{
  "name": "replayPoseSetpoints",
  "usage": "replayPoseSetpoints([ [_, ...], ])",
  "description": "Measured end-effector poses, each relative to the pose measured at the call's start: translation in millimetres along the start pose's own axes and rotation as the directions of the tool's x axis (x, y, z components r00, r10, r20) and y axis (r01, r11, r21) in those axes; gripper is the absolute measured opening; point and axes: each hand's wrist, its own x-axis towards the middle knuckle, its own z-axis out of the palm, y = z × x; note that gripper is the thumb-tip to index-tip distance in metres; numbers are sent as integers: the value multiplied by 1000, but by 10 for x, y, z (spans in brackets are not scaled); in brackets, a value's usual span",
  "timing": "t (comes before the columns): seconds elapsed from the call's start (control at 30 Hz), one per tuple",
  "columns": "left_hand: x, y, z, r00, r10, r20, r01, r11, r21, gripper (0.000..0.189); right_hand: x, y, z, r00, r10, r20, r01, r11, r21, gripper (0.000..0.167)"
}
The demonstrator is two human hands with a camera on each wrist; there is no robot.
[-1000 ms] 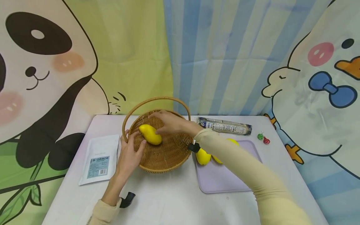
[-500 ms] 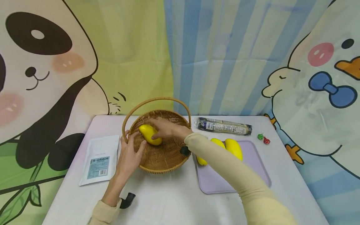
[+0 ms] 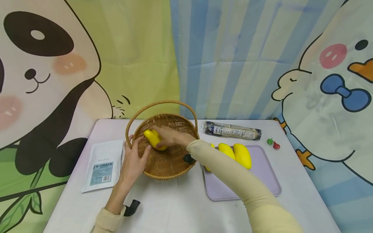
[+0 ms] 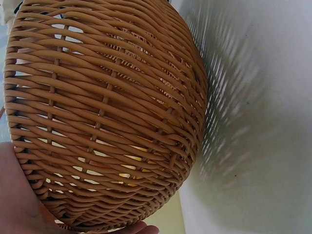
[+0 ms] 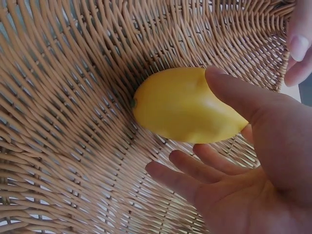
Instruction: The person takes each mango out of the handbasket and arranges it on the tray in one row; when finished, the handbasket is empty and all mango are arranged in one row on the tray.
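A yellow mango [image 3: 152,137] lies in the left part of a round wicker basket [image 3: 166,170] with an arched handle. My right hand [image 3: 172,136] reaches into the basket and holds the mango, thumb on one side and fingers at the other. In the right wrist view the mango [image 5: 170,107] rests against the weave beneath the thumb [image 5: 234,92]. At the basket's left rim, my left hand [image 3: 134,163] grips the edge, some fingers inside and others outside. The outer wall of the basket [image 4: 107,112] fills much of the left wrist view.
To the right, a lilac tray [image 3: 266,183] bears several yellow mangoes [image 3: 242,156], partly behind the right sleeve. A long dark packet [image 3: 233,130] lies behind it, with two wrapped candies [image 3: 273,143] farther right. A white coffee pouch [image 3: 102,173] lies left of the basket.
My right hand has come down and leftward onto the mango in the basket, closing thumb and fingers about it. The left hand stays at the rim.
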Motion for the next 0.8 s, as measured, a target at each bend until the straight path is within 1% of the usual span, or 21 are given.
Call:
replayPoseSetpoints([
  [0.2, 6, 4, 3, 1000, 10, -1, -10, 1000, 6, 60, -7, -12, 56, 1000, 18, -3, -18, 999, 39, 80],
  [0.43, 4, 1, 2, 1000, -3, 14, 3, 1000, -1, 61, -10, -13, 109, 1000, -4, -20, 7, 994, 113, 75],
  [0.57, 11, 4, 1, 1000, -7, 17, 7, 1000, 0, 61, -16, -15, 112, 999, -21, -29, 25, 992, 125, 74],
  [0.8, 15, 3, 1, 1000, -7, 18, 7, 1000, 1, 60, -15, -25, 111, 1000, -20, -24, 23, 991, 135, 73],
])
